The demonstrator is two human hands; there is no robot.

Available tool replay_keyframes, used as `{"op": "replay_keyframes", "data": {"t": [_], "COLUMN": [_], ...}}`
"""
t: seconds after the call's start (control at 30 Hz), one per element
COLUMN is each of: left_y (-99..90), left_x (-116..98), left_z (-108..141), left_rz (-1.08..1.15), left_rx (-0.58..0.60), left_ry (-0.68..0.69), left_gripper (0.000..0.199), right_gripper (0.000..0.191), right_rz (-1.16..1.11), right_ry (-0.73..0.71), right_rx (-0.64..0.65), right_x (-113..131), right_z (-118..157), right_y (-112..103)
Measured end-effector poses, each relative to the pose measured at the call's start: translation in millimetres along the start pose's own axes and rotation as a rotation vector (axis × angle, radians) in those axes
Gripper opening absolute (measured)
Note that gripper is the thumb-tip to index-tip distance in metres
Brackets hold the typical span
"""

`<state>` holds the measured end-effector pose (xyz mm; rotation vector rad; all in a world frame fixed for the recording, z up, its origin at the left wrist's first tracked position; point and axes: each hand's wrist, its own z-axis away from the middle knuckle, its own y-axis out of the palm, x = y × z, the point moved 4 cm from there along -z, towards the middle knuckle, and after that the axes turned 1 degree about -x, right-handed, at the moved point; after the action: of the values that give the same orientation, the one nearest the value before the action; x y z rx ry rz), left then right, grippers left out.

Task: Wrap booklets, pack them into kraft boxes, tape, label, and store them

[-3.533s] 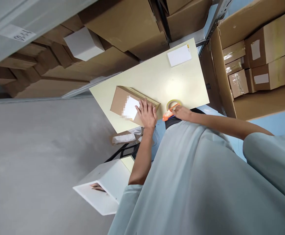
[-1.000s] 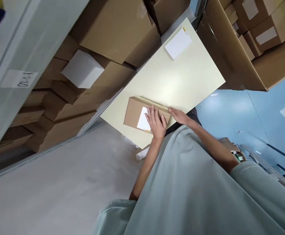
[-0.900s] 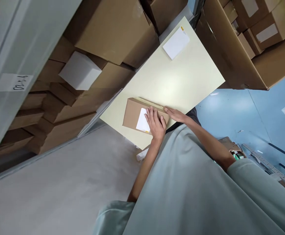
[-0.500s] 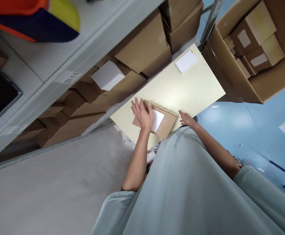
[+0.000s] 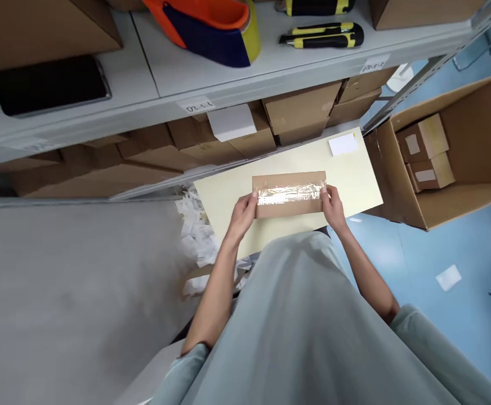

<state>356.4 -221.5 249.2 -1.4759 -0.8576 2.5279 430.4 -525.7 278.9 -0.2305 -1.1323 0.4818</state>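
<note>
Between my two hands is a flat brown cardboard box, with shiny clear tape running along the face turned to me. My left hand grips its left end, thumb on top. At the right end my right hand is closed on it the same way. Below the box lies a pale yellow board. A white label with a small yellow mark rests at the board's far right. The underside of the box is hidden.
A grey shelf crosses above, holding a tape dispenser, utility knives and a black flat device. Cardboard boxes line the level below. On the right stands a large open carton with smaller boxes inside. Paper scraps lie left.
The box was lying on the board with its white label up under my left hand. Now both hands hold it, taped face showing. My right hand has closed on it, and the view has turned.
</note>
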Motion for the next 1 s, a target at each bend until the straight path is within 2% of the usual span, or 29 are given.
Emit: {"op": "replay_keyframes", "data": {"t": [0.1, 0.2, 0.33, 0.43, 0.57, 0.67, 0.77, 0.87, 1.0], "left_y": [34.8, 55.2, 60.3, 57.3, 53.2, 51.5, 53.5, 65.7, 90.3], "left_x": [14.4, 25.4, 24.8, 24.0, 23.8, 19.4, 10.4, 7.2, 22.9], "left_z": [20.5, 31.0, 29.1, 24.2, 24.1, 31.2, 38.1, 39.4, 36.3], "left_rz": [0.021, 0.027, 0.202, 0.244, 0.233, 0.17, 0.091, 0.057, -0.007], "left_rx": [0.076, 0.118, 0.224, 0.261, 0.215, 0.147, 0.012, -0.092, -0.085], "left_ry": [-0.095, -0.221, -0.06, 0.013, 0.043, 0.061, 0.063, 0.002, -0.149], "left_gripper": [0.061, 0.062, 0.069, 0.075, 0.075, 0.067, 0.06, 0.056, 0.057], "right_gripper": [0.065, 0.071, 0.077, 0.079, 0.074, 0.069, 0.062, 0.062, 0.071], "right_rz": [0.308, 0.329, 0.126, 0.103, 0.123, 0.18, 0.286, 0.369, 0.455], "right_ry": [0.032, 0.04, -0.049, -0.044, -0.041, -0.099, -0.179, -0.2, -0.135], "right_rx": [0.034, 0.11, 0.218, 0.318, 0.37, 0.28, 0.173, 0.161, 0.241], "right_x": [-4.3, -19.4, -33.2, -37.3, -36.2, -32.9, -29.7, -33.3, -52.8], "right_z": [-16.4, -28.1, -38.6, -44.1, -43.2, -38.8, -38.5, -47.5, -66.0], "right_y": [4.4, 9.2, 5.8, 3.0, -5.6, -21.6, -36.0, -37.2, -22.8]}}
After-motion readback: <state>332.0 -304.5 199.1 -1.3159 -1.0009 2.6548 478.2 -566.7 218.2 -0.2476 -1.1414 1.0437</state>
